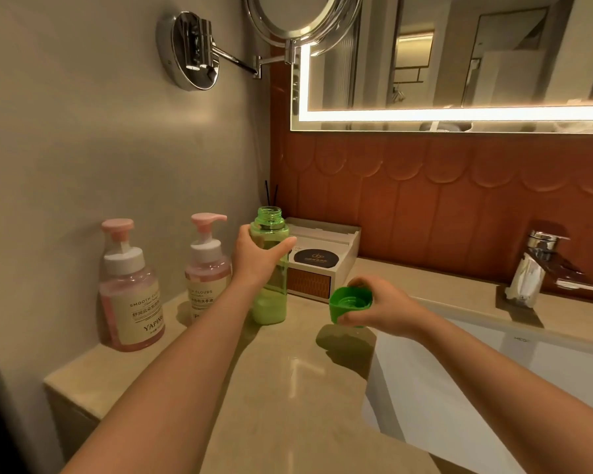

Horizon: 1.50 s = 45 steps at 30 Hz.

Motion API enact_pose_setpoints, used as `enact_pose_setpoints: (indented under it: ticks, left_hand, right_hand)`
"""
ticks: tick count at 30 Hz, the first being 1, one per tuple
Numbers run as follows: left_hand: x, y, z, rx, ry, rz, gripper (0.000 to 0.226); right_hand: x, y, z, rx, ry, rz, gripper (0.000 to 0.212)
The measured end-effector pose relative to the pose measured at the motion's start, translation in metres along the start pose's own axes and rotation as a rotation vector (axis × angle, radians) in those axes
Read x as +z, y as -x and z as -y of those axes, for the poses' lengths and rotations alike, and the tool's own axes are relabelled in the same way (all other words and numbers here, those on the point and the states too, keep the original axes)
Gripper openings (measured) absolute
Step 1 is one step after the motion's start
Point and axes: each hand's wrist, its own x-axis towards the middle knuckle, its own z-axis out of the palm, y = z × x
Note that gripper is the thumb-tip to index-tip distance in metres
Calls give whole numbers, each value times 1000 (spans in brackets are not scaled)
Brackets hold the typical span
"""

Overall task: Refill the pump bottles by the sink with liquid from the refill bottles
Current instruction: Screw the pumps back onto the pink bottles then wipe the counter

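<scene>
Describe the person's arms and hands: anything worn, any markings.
The left forearm and right forearm are bare as far as the frame shows: no sleeves. The left hand and right hand wear no gloves; no watch, bracelet, ring or marking is visible.

Translucent green plastic refill bottle (270,295): upright on counter (288,388), uncapped, left hand (257,258) gripping its shoulder. Green screw cap (350,304): off, in right hand (380,309), hollow side up. Two clear pink-liquid pump bottles (131,289) (206,271): upright by wall, left of it, pumps on.
</scene>
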Motion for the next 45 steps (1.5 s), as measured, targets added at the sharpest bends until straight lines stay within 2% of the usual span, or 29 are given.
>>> enact_pose_setpoints:
  ticks: [7, 13, 16, 20, 21, 25, 29, 33, 37, 40, 42, 45]
  left_hand:
    - [-8, 39, -2, 142, 133, 117, 37]
    - [-16, 71, -5, 176, 290, 218, 39]
    - [-20, 87, -6, 178, 338, 250, 50]
    - [-22, 104, -4, 188, 367, 246, 60]
    - [-22, 106, -3, 190, 367, 238, 60]
    - [-22, 111, -3, 196, 367, 230, 60]
    - [-21, 112, -3, 209, 387, 224, 57]
    - [-20, 110, 1, 214, 405, 226, 58]
    - [-18, 108, 3, 176, 488, 204, 73]
    - [-18, 108, 1, 179, 479, 208, 78]
    - [-18, 108, 1, 183, 472, 221, 72]
    - [-19, 108, 1, 216, 467, 233, 49]
  right_hand:
    - [-27, 5, 25, -84, -250, -177, 58]
    - [-38, 15, 50, -147, -412, -116, 52]
    - [-40, 23, 61, -209, -454, -72, 41]
    - [-46, 28, 78, -232, -426, -43, 62]
    - [-49, 29, 82, -242, -412, -34, 63]
    - [-58, 31, 98, -313, -317, 14, 44]
    - [-63, 29, 119, -336, -112, 20, 62]
    - [-61, 25, 138, -345, 24, 76, 58]
    - [-54, 23, 149, -370, 134, 140, 62]
    - [-50, 24, 155, -411, 249, 118, 62]
    - [-50, 23, 158, -421, 305, 93, 63]
    - [-49, 23, 163, -441, 388, 64, 64]
